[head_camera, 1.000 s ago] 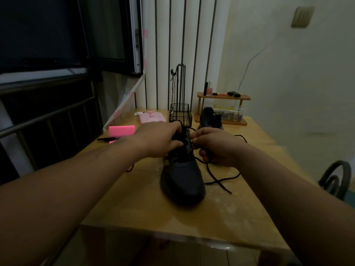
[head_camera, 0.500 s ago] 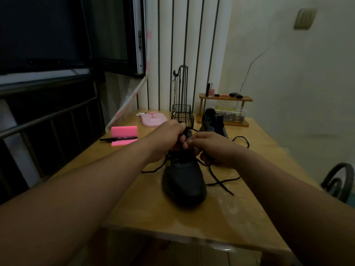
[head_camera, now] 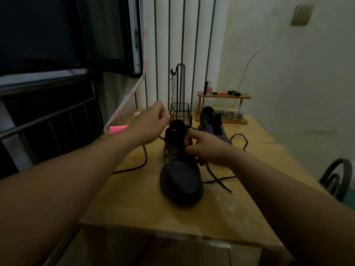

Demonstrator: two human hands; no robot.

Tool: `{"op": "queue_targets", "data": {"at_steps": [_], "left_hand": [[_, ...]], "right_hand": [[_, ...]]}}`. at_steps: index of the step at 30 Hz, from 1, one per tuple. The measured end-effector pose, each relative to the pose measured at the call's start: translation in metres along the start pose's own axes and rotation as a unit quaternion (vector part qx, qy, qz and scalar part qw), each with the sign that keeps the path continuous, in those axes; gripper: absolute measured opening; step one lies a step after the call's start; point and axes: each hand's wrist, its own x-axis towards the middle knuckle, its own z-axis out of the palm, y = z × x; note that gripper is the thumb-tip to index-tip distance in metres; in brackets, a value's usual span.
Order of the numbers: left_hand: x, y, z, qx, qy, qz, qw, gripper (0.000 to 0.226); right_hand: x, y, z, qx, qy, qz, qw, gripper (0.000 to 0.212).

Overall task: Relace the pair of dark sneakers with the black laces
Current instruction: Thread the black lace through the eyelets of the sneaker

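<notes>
**Step in hand.** You are threading the upper eyelets of the near sneaker [head_camera: 180, 169], which stands between your hands with its toe towards you. Your left hand [head_camera: 151, 121] is raised above and outside the collar, fingers curled into a fist. It appears to be drawing a strand of the lace [head_camera: 142, 160] taut, though the dim light hides the grip itself. From below that hand the strand drops in a loose curve onto the surface [head_camera: 134, 198]. Your right hand [head_camera: 207, 150] pinches the side of the upper at the eyelet row and steadies the shoe. The other lace end trails out beneath it.

**Next move.** Take up the slack on the left side. Then feed that end across to the next open eyelet while the right hand braces the shoe. The second sneaker [head_camera: 211, 121], just beyond your right hand, looks unlaced, so the task is probably less than half done.

**Surroundings.**
- A dark window [head_camera: 57, 35] lies beyond your left hand.
- A wooden shelf [head_camera: 223, 96] stands behind the second sneaker.
- A wire basket [head_camera: 181, 116] stands directly behind the near sneaker.
- A pink pad [head_camera: 118, 129] lies outside your left wrist.
</notes>
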Motion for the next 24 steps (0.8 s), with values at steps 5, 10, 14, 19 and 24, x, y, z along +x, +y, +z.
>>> {"op": "queue_targets", "data": {"at_steps": [5, 10, 14, 19, 24], "left_hand": [[-0.007, -0.009, 0.005, 0.248, -0.255, 0.033, 0.934, 0.038], [-0.005, -0.007, 0.015, 0.113, -0.243, 0.049, 0.962, 0.024], [-0.007, -0.014, 0.020, 0.054, -0.160, 0.042, 0.985, 0.021], [-0.005, -0.028, 0.015, -0.055, -0.067, -0.003, 0.996, 0.023], [-0.005, -0.042, 0.012, -0.058, 0.059, -0.012, 0.996, 0.023]], "right_hand": [[0.003, 0.002, -0.002, 0.104, -0.029, 0.001, 0.994, 0.013], [0.004, -0.004, -0.006, 0.086, -0.020, -0.008, 0.996, 0.021], [0.003, -0.004, -0.008, 0.088, -0.023, 0.009, 0.996, 0.027], [0.003, -0.004, -0.005, 0.074, -0.026, 0.017, 0.997, 0.031], [0.000, -0.005, -0.007, 0.064, -0.034, 0.025, 0.997, 0.034]]}}
